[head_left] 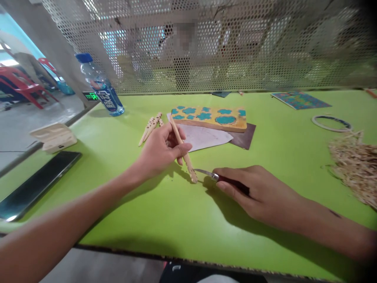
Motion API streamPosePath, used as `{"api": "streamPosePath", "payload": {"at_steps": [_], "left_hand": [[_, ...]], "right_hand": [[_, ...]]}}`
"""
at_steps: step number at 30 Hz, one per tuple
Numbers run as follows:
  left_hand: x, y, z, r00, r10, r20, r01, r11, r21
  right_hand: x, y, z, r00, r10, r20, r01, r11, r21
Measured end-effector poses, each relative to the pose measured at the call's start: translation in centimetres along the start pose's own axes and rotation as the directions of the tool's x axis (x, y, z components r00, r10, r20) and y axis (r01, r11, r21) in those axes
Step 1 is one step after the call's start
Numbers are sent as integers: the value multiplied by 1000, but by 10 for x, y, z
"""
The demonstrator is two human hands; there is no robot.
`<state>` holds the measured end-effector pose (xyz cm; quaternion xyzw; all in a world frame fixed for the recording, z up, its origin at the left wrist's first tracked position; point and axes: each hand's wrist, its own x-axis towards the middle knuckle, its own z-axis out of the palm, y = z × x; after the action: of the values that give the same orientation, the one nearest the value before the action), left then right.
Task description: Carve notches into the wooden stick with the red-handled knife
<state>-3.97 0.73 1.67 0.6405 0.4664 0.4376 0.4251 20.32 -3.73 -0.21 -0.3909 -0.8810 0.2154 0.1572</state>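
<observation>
Two hands are working here, and we are shaping a slim wooden stick above a lime-green table. We are pinching the stick in a narrow grip between the thumb and fingers of our left hand, tilting it so that its notched lower end is pointing down toward the tabletop. Our right hand is closing firmly around the dark handle of a small carving knife, with the bare blade reaching in just beside that notched end; we cannot tell whether steel and wood are touching. We judge that we are partway through cutting notches into the stick, and the next cut calls for short, controlled strokes, with the left hand bracing the wood. Lying nearby are a few notched sticks, a teal-and-yellow painted board, a pale paper sheet and a heap of pale fibres.
</observation>
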Motion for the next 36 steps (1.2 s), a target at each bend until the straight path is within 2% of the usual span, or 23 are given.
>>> {"api": "streamPosePath", "payload": {"at_steps": [8,13,21,27,32,36], "left_hand": [[-2,2,2,998,-42,-47,44,998,53],[-6,3,5,993,-45,-106,48,998,27],[-9,3,9,985,-72,-154,70,997,-22],[-10,-2,9,988,-28,-149,23,999,-33],[-11,-1,9,986,-42,-163,32,997,-65],[-10,-2,9,982,-53,-184,42,997,-60]], "right_hand": [[-4,4,7,996,-57,-75,50,995,-89],[-5,5,10,991,-90,-102,75,988,-136],[-5,5,10,995,-47,-88,38,994,-103],[-4,5,9,996,-13,-92,6,997,-75],[-2,3,9,997,6,-76,-11,998,-68],[-3,2,9,995,10,-101,-16,998,-64]]}}
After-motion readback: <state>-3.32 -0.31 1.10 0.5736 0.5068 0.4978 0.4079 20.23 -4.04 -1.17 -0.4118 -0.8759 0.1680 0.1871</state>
